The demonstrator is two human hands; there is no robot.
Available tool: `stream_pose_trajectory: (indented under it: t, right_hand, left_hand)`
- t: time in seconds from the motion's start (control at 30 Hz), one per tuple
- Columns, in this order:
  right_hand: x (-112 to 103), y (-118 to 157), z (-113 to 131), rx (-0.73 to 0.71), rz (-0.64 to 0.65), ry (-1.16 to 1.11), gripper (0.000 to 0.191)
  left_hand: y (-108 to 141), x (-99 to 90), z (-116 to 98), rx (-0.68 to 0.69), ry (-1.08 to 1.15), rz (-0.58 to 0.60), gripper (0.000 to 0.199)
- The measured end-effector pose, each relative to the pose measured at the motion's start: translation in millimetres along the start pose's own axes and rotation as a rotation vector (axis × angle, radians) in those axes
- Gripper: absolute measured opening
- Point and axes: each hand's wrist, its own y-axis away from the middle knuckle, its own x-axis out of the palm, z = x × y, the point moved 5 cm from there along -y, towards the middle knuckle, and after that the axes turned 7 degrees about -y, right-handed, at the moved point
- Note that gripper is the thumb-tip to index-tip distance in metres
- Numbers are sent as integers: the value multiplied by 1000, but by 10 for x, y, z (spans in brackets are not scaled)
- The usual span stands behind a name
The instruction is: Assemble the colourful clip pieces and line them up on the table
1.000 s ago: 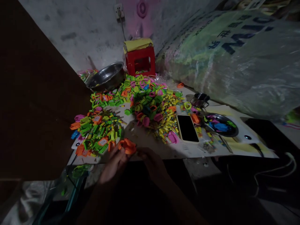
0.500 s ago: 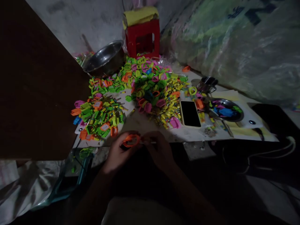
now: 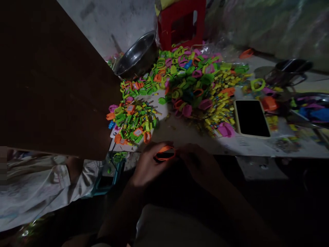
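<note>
My left hand (image 3: 147, 164) is closed round an orange plastic ring-shaped piece (image 3: 165, 153) at the table's front edge. My right hand (image 3: 202, 164) meets the right end of that piece with its fingers pressed together; whatever they pinch is too dark to make out. Beyond my hands lies a pile of green, orange and yellow pieces (image 3: 136, 120) on the left. A larger heap of mixed coloured pieces (image 3: 190, 82) stands in the middle, with small yellow parts (image 3: 222, 109) along its right side.
A phone (image 3: 252, 118) lies right of the heap. Behind are a steel bowl (image 3: 137, 56), a red stool (image 3: 181, 24) and a dark mug (image 3: 288, 73). A brown panel (image 3: 51, 82) rises at left, with a person's pale clothing (image 3: 38, 188) below it.
The view has swung left, so the table's contents appear farther right and another person's clothing shows more. The thin stick seen at my right fingertips before is no longer visible.
</note>
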Motion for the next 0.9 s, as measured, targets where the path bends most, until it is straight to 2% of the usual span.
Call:
stream_pose_trajectory:
  t: [0.1,0.2,0.4,0.57,0.6,0.67,0.77,0.9]
  right_hand:
    - [23,13,42,-28,193,102,18]
    - [60,38,51,23,366,188,13]
    - [171,92,5,32,420,403,13]
    - [304,141,-121,15,452,390,16]
    - [316,130,-171,9,421,391,16]
    - [322,87,-305,-17,321,407,29]
    - [326,-5,-596,-42,190,492,59]
    - [389,-201,-983,16,147,685,49]
  left_hand:
    - [33,33,82,-95,91,87,43]
    - [78,122,178,-239,271,220,44]
    - [92,244,285,-373,334,360,35]
    - [62,233,346,-327,287,425,32]
    - [43,190,366,-308,249,394,33]
    - [-33,15,413,-273,139,242,37]
    - [-238,-452,486,-222,-75,-86,42]
    - [-649,-1184,713,-198,-371,-482,43]
